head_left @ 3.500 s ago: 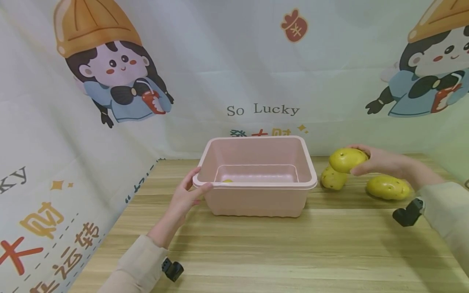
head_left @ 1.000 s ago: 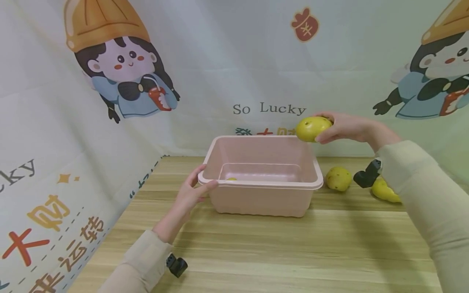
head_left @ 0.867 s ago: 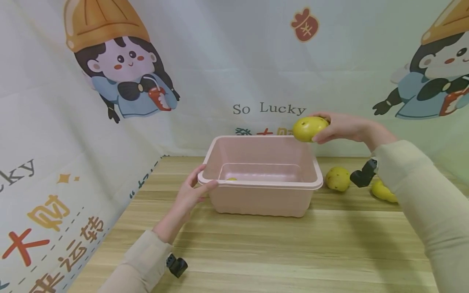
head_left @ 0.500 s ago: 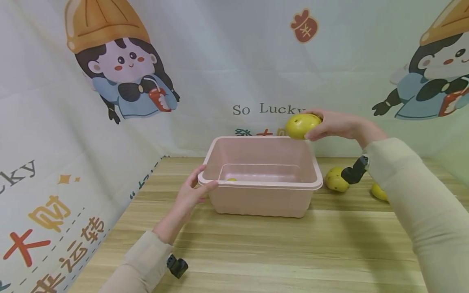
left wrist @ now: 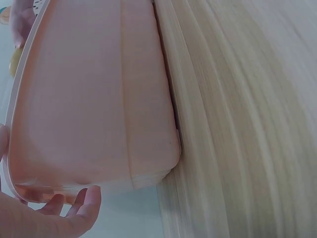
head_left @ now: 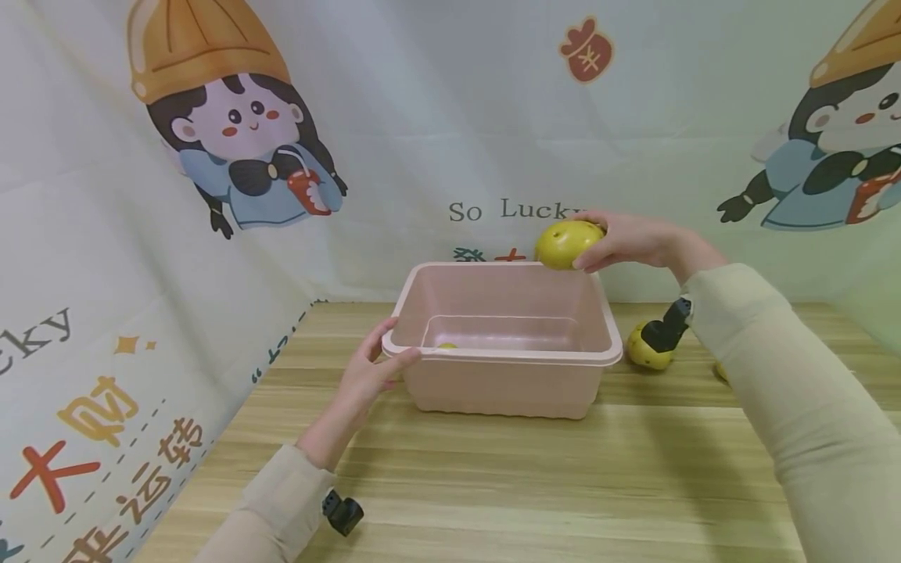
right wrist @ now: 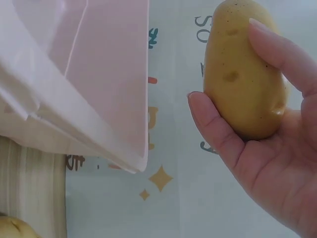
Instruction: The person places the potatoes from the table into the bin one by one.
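Observation:
A pink plastic basin (head_left: 503, 387) stands on the wooden table. My left hand (head_left: 366, 367) grips its near left corner, thumb over the rim and the other fingers at the outer side. My right hand (head_left: 633, 241) holds a yellow potato (head_left: 568, 244) above the basin's back right part. In the right wrist view, that potato (right wrist: 242, 74) is smooth with small dimples, the thumb and fingers wrapped about it. Inside the basin, only a sliver of a yellow thing (head_left: 446, 345) shows over the front rim; the rest of it is hidden.
Right of the basin lies another potato (head_left: 649, 348), partly behind the black wrist camera (head_left: 666, 327). Farther right, a further potato (head_left: 721, 371) is mostly hidden by the right sleeve. A printed cloth (head_left: 394, 156) hangs behind the table (head_left: 493, 485).
My right hand has lifted the potato from beside the basin and carried it left over the basin. Its sleeve now covers more of the rightmost potato. My left hand keeps its grip.

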`<control>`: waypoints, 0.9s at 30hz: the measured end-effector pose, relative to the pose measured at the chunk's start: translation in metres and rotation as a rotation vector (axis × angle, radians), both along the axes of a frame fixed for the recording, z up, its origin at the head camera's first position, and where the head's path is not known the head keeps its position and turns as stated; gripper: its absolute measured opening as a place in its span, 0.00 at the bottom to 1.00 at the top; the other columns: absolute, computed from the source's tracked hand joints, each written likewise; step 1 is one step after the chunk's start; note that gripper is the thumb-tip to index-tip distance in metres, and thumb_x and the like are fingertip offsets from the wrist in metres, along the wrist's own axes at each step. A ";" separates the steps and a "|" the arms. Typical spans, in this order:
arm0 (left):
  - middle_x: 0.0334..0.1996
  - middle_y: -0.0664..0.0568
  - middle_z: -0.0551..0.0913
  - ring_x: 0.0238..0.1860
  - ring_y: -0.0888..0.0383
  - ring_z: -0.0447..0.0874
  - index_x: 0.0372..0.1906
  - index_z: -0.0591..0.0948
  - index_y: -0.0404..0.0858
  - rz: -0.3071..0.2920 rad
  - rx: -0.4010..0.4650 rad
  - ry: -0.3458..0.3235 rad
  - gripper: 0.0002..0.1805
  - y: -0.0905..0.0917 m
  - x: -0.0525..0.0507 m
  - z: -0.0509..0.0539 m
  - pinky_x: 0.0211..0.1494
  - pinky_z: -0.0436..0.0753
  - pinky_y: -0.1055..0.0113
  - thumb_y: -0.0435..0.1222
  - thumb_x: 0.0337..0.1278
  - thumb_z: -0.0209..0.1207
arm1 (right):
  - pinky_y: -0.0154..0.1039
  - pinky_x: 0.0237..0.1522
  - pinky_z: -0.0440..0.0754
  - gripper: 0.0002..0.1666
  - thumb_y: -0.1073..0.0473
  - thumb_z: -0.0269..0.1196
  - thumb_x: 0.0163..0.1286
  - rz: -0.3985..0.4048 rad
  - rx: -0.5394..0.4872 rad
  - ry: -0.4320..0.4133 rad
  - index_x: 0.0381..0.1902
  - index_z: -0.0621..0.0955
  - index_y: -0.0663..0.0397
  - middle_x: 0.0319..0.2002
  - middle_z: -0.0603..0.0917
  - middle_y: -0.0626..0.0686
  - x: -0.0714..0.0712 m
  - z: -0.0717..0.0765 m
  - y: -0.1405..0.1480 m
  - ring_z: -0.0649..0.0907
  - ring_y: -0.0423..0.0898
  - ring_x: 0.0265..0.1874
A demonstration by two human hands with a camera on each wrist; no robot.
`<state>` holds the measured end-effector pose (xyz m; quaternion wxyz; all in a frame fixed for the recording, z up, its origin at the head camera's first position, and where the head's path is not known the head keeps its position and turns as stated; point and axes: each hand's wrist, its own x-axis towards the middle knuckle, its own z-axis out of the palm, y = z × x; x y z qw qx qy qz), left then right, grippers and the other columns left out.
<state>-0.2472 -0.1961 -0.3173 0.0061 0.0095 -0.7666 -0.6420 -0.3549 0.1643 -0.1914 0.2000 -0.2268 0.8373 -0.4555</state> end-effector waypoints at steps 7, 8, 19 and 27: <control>0.67 0.46 0.60 0.61 0.48 0.64 0.69 0.58 0.49 0.011 -0.007 -0.003 0.39 0.000 0.000 -0.002 0.55 0.71 0.48 0.40 0.51 0.62 | 0.45 0.52 0.76 0.43 0.66 0.63 0.57 0.019 -0.014 0.007 0.66 0.55 0.54 0.52 0.66 0.57 -0.003 -0.002 -0.009 0.77 0.45 0.41; 0.67 0.46 0.61 0.60 0.48 0.64 0.69 0.58 0.49 0.008 -0.009 -0.001 0.39 0.000 0.000 -0.002 0.55 0.71 0.49 0.40 0.52 0.62 | 0.45 0.52 0.76 0.42 0.66 0.63 0.57 0.021 -0.014 0.007 0.65 0.56 0.54 0.51 0.67 0.57 -0.003 -0.003 -0.010 0.78 0.45 0.41; 0.66 0.46 0.62 0.59 0.49 0.66 0.69 0.58 0.49 0.009 -0.001 0.004 0.39 0.000 0.000 -0.002 0.55 0.71 0.48 0.39 0.52 0.62 | 0.45 0.52 0.76 0.45 0.67 0.62 0.57 0.009 -0.015 -0.037 0.68 0.53 0.53 0.51 0.67 0.58 -0.009 -0.007 -0.021 0.77 0.45 0.39; 0.65 0.45 0.64 0.56 0.49 0.68 0.69 0.58 0.49 0.009 -0.004 0.008 0.39 0.000 0.000 -0.003 0.53 0.73 0.50 0.38 0.52 0.62 | 0.42 0.49 0.78 0.41 0.67 0.62 0.56 0.024 -0.024 -0.044 0.65 0.57 0.54 0.49 0.68 0.56 -0.016 -0.015 -0.028 0.76 0.45 0.40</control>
